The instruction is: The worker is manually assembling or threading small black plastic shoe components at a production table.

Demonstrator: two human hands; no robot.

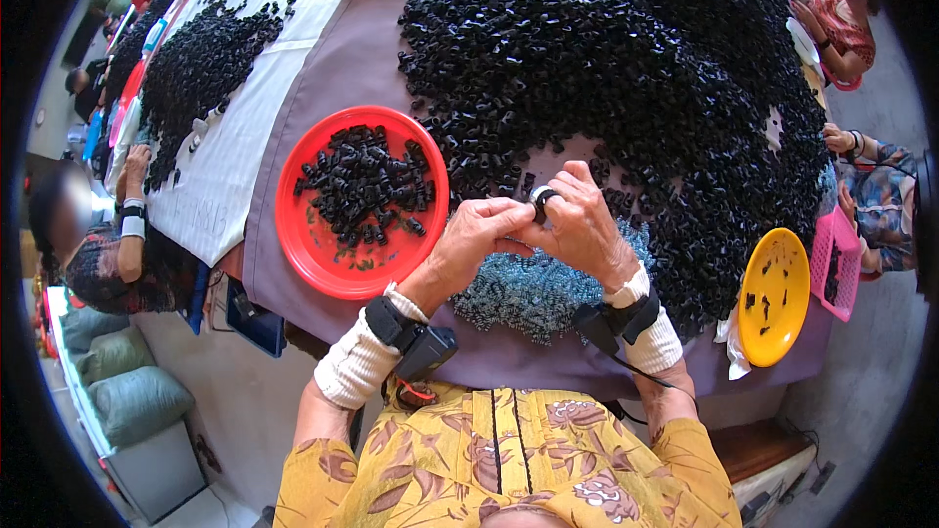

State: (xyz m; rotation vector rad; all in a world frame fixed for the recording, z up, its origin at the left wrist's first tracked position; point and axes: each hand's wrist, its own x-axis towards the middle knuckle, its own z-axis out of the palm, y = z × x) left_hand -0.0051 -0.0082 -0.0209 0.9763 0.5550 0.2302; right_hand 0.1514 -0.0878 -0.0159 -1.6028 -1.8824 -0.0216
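As I read the head view from my remote station, the largest thing under the fingers is a purple cloth (337, 68), spread over the table. Next in size: a mound of black parts (606, 49), beyond the fingertips and away to their right. A red dish (364, 286) lies just left of the left fingers, its black parts heaped mostly toward the far side. Directly below both hands, on the near side, I note a heap of pale-blue wiry pieces (528, 298). Well to the right of the fingers: a yellow dish (773, 344) with a few dark bits in it, then, beside it, a pink basket (839, 228).

Right hand (589, 223): fingers curled, pinching a small black piece (544, 198) at the thumb and forefinger. Left hand (471, 238): thumb and forefinger drawn together, tips meeting the right hand's; whether they also grip the piece I cannot tell. The piece sits right at the meeting fingertips, its exact shape partly hidden.
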